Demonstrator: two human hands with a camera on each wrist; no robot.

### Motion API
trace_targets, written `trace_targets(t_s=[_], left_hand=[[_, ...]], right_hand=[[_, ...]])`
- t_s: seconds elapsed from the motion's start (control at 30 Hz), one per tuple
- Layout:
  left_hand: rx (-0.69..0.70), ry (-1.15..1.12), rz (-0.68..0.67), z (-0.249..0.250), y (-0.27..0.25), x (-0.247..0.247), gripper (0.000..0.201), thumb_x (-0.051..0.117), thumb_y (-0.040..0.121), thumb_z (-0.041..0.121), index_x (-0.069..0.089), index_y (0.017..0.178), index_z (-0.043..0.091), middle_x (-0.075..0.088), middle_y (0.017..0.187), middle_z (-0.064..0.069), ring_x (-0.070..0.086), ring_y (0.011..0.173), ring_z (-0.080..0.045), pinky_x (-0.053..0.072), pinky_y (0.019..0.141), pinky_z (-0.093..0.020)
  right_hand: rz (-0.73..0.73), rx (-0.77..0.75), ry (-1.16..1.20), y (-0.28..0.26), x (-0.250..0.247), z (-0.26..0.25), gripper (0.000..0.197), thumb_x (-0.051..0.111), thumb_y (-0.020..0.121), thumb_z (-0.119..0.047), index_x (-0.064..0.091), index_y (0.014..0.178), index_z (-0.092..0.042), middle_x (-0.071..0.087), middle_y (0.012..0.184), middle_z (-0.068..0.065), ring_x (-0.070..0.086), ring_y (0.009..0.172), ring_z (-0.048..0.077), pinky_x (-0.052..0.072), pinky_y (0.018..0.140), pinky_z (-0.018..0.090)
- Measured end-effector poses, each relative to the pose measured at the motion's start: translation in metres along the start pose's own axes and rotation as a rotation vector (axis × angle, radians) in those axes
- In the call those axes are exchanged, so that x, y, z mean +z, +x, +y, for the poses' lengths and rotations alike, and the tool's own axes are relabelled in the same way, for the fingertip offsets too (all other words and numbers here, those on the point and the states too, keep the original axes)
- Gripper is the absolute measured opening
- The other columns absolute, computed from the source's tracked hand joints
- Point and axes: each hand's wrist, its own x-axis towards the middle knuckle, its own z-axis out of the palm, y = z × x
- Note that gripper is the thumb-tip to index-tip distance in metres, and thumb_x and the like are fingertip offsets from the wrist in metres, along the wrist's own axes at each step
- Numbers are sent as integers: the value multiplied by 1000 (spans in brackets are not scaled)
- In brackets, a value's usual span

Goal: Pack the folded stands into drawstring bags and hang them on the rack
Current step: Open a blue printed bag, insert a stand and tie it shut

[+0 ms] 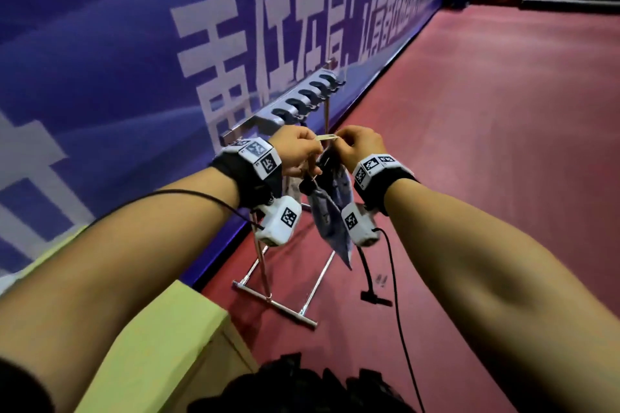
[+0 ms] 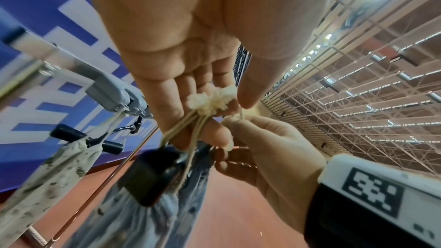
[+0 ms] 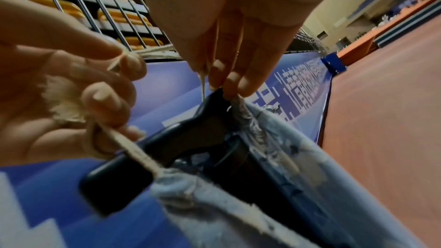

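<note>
Both hands, left hand (image 1: 298, 152) and right hand (image 1: 360, 146), pinch the drawstring (image 1: 327, 137) of the blue bag (image 1: 330, 208) holding the stand (image 3: 167, 150) beside the rack (image 1: 302, 104); pull evenly outward to cinch before hooking.

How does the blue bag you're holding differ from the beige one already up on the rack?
The blue patterned drawstring bag hangs from cords held by both hands, left hand and right hand; the beige speckled drawstring bag hangs from a grey hook on the metal rack. The blue bag's mouth is open, with a black folded stand sticking out; the beige bag's mouth is cinched. Both have cream cords.
</note>
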Motion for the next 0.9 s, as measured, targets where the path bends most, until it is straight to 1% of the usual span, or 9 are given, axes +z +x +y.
trace_targets(t_s=[0.13,0.23,0.27,0.4,0.5,0.6,0.67,0.83,0.9], left_hand=[[-68,-39,11,2,74,1,21,50,89,-2,52,73,11,50,63,-8,58,53,-21,49,43,-21],[-150,-54,0,3,120,10,19,49,89,-1,53,76,13,50,63,-8,61,46,-17,53,64,-31],[-171,-61,5,3,136,13,20,49,89,-1,53,75,13,49,60,-7,62,46,-16,53,66,-32],[-236,-65,64,-3,192,21,24,48,88,-4,51,70,12,42,50,-8,61,49,-19,50,49,-24],[-284,-91,202,-8,233,20,25,49,87,-5,50,68,11,41,49,-9,59,40,-18,47,50,-26],[-351,-91,356,-11,261,17,26,49,88,-6,50,68,11,42,48,-7,57,36,-16,45,39,-21],[-366,-61,470,-14,278,16,27,49,89,-5,52,68,11,47,50,-7,59,38,-16,44,37,-20],[-389,58,714,-35,318,9,29,51,83,-3,62,63,15,62,55,-10,69,57,-29,55,50,-35],[-417,79,780,-39,326,6,28,54,80,-2,65,62,15,65,56,-10,67,54,-27,58,54,-38]], right_hand=[[-68,11,-43,70,16,24,17,59,89,-26,74,95,-18,74,92,5,66,89,24,44,73,24],[-93,44,-12,114,33,47,17,59,88,-23,73,96,-16,73,94,6,66,90,25,44,74,24],[-105,55,8,130,40,56,17,59,88,-23,72,97,-15,73,95,6,66,91,25,47,76,26],[-228,37,31,187,64,84,16,57,90,-24,69,97,-17,72,95,6,64,91,26,48,79,30],[-368,-48,-5,234,81,101,15,55,91,-25,67,97,-17,71,93,7,63,88,27,44,75,29],[-491,-154,-80,269,93,111,14,54,91,-27,64,94,-18,70,90,8,62,86,30,42,71,29],[-572,-221,-124,291,101,112,14,54,91,-27,63,93,-16,69,90,11,62,86,33,47,72,33],[-679,-291,-139,327,124,116,15,54,92,-26,63,96,-15,69,95,14,62,89,35,48,74,35],[-723,-283,-114,334,136,120,12,55,92,-28,62,94,-18,70,93,12,63,88,34,48,74,34]])
